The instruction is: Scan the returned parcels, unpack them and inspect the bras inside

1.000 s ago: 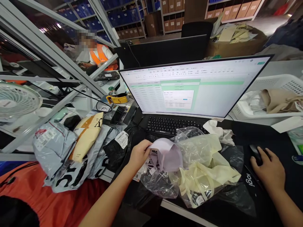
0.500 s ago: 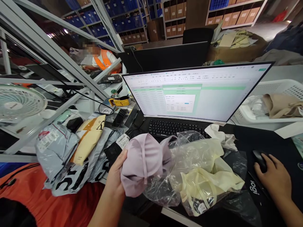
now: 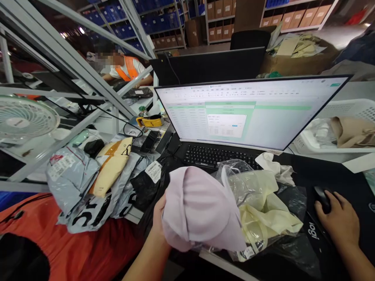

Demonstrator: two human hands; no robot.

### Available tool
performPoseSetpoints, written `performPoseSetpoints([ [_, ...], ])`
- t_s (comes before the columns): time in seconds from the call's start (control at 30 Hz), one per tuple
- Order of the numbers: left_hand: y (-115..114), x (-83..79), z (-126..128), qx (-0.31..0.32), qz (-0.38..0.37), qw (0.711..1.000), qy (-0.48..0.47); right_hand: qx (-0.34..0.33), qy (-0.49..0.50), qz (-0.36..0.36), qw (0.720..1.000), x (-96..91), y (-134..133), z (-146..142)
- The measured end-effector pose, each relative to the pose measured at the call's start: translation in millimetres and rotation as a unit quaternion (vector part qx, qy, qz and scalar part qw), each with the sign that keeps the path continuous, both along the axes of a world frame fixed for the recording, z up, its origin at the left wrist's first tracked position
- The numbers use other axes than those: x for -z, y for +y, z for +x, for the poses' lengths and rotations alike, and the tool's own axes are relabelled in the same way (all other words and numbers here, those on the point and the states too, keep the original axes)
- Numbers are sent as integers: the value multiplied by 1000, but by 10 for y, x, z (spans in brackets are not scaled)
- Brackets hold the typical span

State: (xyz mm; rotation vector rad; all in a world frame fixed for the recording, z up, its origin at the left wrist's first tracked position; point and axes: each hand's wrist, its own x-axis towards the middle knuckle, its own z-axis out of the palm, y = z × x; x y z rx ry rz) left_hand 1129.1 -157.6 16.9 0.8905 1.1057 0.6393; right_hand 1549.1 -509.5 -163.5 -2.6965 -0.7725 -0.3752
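Observation:
My left hand (image 3: pixel 158 218) is closed on a pale pink padded garment (image 3: pixel 199 208) and holds it up close in front of me, above the desk's near edge. Just right of it lies a clear plastic bag with a pale yellow garment (image 3: pixel 263 210) inside. My right hand (image 3: pixel 336 218) rests curled over a black computer mouse (image 3: pixel 321 196) on a black mouse mat at the right. Behind the garments are a black keyboard (image 3: pixel 213 155) and a wide monitor (image 3: pixel 249 113) showing a green and white form.
A heap of grey, yellow and black mailer parcels (image 3: pixel 96 179) lies at the left, with a white fan (image 3: pixel 25 119) behind. At the right stands a white basket (image 3: pixel 345 128) holding a beige garment. A person in an orange vest (image 3: pixel 125 68) works beyond the metal racking.
My left hand has lifted the pink garment out of the plastic bag, turned it and brought it closer to me. My right hand has stayed on the mouse.

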Motion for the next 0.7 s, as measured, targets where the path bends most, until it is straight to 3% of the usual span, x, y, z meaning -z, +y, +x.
performPoseSetpoints([
  [0.1,58,198,35,31,-116,993,-3,-3,2,10,1000,-23,-23,-1],
  [0.2,126,491,-111,38,-115,992,26,-7,-1,7,1000,6,-62,27],
  [0.3,191,733,-381,16,-53,994,93,-10,0,0,1000,44,-93,57],
  [0.43,265,910,-651,-11,107,973,206,-22,-1,5,1000,44,-109,49],
  [0.57,256,1003,-774,-30,163,958,235,-32,-5,22,999,44,-124,41],
  [0.7,145,972,-893,-18,183,946,267,-41,-8,38,998,127,-164,118],
])
